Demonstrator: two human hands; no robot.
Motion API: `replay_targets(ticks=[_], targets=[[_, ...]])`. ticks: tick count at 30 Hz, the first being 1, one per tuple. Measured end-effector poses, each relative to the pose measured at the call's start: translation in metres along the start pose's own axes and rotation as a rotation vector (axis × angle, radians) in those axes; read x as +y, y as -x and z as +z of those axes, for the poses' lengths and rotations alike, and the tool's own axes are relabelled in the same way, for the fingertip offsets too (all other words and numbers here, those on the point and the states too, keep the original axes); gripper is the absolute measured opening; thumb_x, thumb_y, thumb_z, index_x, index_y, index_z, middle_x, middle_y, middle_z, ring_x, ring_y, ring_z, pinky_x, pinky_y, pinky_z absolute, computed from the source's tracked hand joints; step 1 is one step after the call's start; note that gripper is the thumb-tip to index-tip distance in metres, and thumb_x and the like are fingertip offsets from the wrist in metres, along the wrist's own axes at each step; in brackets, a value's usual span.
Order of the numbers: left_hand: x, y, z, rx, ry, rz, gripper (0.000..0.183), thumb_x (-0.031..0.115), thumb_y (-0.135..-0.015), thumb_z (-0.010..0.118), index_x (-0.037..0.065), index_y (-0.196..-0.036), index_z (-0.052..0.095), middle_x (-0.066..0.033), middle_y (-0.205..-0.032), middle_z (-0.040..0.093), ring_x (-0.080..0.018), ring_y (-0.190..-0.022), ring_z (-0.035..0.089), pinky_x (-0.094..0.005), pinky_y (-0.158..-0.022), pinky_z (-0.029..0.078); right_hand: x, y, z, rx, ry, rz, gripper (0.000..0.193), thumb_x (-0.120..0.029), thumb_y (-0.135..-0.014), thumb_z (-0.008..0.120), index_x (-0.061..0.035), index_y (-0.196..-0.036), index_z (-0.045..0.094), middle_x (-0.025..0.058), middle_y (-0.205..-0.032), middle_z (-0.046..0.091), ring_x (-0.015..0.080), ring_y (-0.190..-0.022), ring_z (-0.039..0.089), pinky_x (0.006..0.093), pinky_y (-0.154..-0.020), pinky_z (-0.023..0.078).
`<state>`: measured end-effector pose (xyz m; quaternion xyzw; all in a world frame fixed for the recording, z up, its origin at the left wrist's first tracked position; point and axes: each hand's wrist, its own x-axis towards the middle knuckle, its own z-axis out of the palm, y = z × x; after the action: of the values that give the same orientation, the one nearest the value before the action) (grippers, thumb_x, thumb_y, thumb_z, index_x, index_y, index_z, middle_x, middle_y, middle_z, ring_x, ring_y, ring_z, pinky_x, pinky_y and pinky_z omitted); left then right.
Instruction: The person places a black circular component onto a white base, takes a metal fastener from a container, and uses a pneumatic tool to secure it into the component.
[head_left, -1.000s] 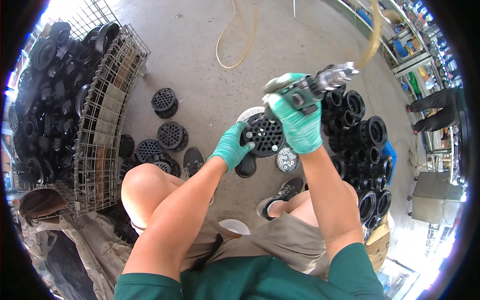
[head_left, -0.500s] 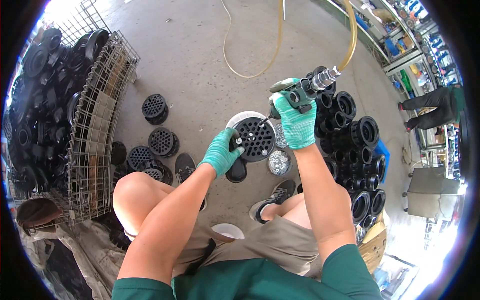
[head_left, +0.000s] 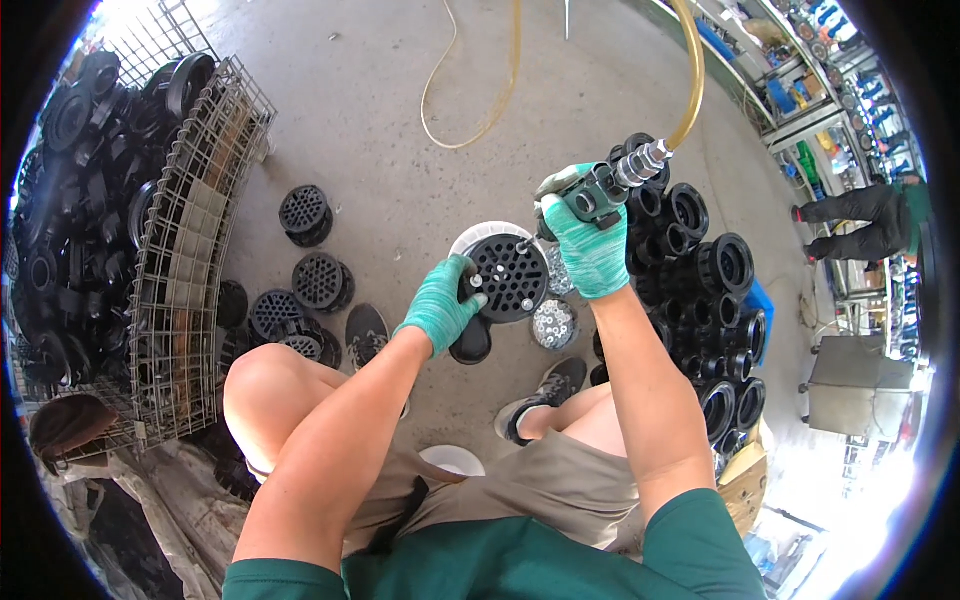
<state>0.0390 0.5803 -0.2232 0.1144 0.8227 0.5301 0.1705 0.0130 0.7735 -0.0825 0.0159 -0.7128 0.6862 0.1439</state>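
In green-striped gloves, my left hand [head_left: 443,305] grips the left edge of a black part with a round perforated grate [head_left: 512,290]. Several shiny bolts or nuts stand on the grate. My right hand [head_left: 590,235] is wrapped round a pneumatic driver [head_left: 592,195] fed by a yellow air hose [head_left: 692,70]. The tool's bit reaches the grate's upper right edge, at a fastener. Behind the grate shows a white round rim [head_left: 470,236]. Beside it, between my hands, stand a container of nuts or washers [head_left: 555,325] and another of small metal pieces [head_left: 559,270], partly hidden.
On the left stands a wire cage [head_left: 185,260] full of black parts. Finished-looking grated parts [head_left: 318,282] sit on the floor near my left shoe. Black ringed parts [head_left: 725,265] are stacked at right. Farther right, a person [head_left: 860,220] stands by shelves [head_left: 805,115].
The view has shifted slightly. Both hands keep their grips, and the driver's bit stays at the same upper right spot of the grate. The hanging hose has swung a little left.
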Motion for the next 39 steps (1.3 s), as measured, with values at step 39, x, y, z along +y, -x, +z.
replay_targets(ticks=[39], targets=[[0.010,-0.001,-0.004,-0.087,0.066,-0.100,0.043,-0.004,-0.086,0.073,0.004,-0.123,0.052,-0.0090,-0.114,0.064,-0.0163,-0.101,0.058,-0.0332,-0.095,0.050,-0.012,0.070,-0.015,-0.072,-0.038,0.123,0.030,0.008,-0.079,0.068,-0.0068,-0.104,0.061,0.0065,-0.098,0.070,0.0161,-0.094,0.067,0.0336,-0.088,0.055]])
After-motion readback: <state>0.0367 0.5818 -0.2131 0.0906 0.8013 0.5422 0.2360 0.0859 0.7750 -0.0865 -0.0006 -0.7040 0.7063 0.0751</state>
